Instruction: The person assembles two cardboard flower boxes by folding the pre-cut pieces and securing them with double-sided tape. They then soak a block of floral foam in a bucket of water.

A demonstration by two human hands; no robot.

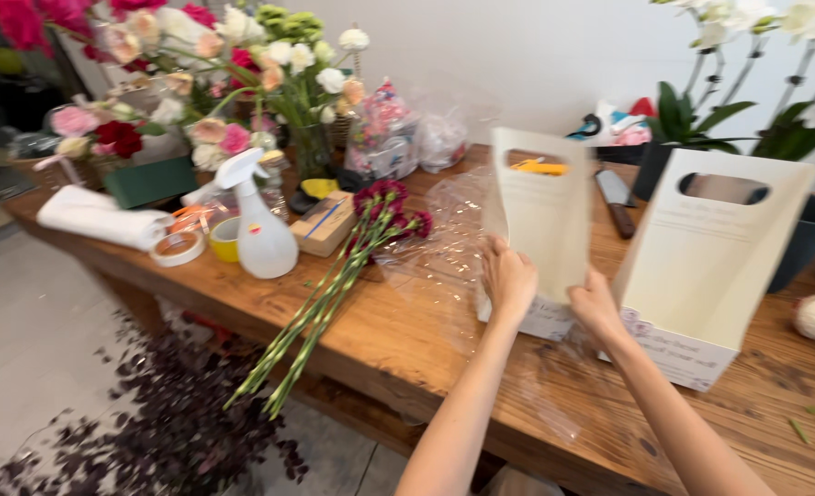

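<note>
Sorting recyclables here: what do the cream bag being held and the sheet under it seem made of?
The cream bag looks like matte card or stiff paper: flat panels, die-cut handle slot. The sheet looks like clear plastic film, probably cellophane: see-through, glossy, crinkled. Both hands, left hand and right hand, grip the bag's base.

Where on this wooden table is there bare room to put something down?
Bare wood shows along the near edge of the table, between the dark red carnations and the left hand, and at the right behind the standing cream bag. The far left is crowded: spray bottle, tape rolls, vase of flowers.
</note>
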